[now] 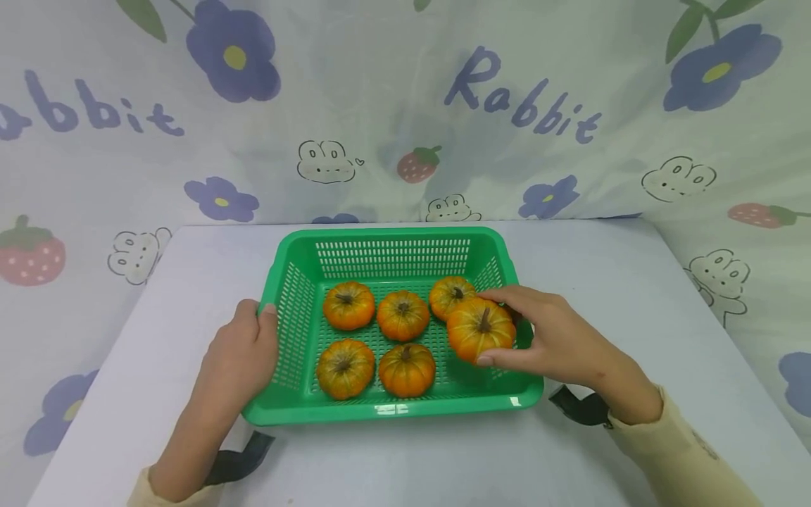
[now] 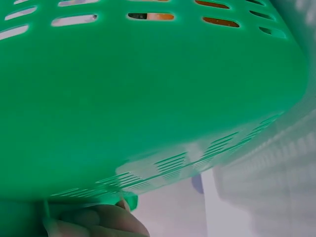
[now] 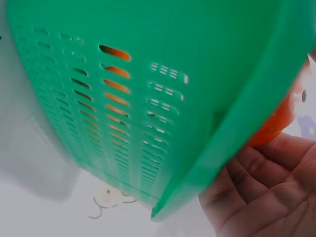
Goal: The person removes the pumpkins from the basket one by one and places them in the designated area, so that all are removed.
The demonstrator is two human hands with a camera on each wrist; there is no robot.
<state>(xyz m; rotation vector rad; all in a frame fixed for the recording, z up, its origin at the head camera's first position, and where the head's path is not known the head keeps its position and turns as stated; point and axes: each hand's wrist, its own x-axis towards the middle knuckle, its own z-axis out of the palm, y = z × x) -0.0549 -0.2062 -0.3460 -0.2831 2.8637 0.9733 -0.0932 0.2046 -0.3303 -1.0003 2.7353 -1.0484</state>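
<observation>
Head view: a green slotted plastic basket point(image 1: 393, 246) sits on a white table point(image 1: 633, 296), roughly centred, its long sides running left to right. The left hand point(image 1: 243, 355) grips the basket's left rim near the front corner, thumb hooked over the top edge and fingers down the outer wall. The right hand point(image 1: 551, 338) is curled around a small orange pumpkin point(image 1: 480, 329), thumb under its near side and fingers over the far side; the pumpkin sits over the basket's right wall, at about rim height, just inside the right edge.

Five more small pumpkins lie on the basket floor. Three form a back row: left point(image 1: 348, 305), middle point(image 1: 403, 315) and right point(image 1: 451, 296), the last touching or nearly touching the held one. Two sit in the front row: left point(image 1: 345, 367) and middle point(image 1: 406, 369). The front right corner of the floor is bare, directly below the held pumpkin.

Bare tabletop runs well out to either side of the basket and in a strip in front of it. A printed cloth backdrop point(image 1: 405, 105) rises right behind the table's far edge, close to the basket's back wall.

Left wrist view: the basket's outer wall point(image 2: 148, 98) fills the frame, with fingertips point(image 2: 98, 219) against its lower edge.

Right wrist view: the basket's rim point(image 3: 237, 128) crosses diagonally, with the palm point(image 3: 266, 197) cupped just beyond it and the orange pumpkin point(image 3: 276, 123) above the palm.
</observation>
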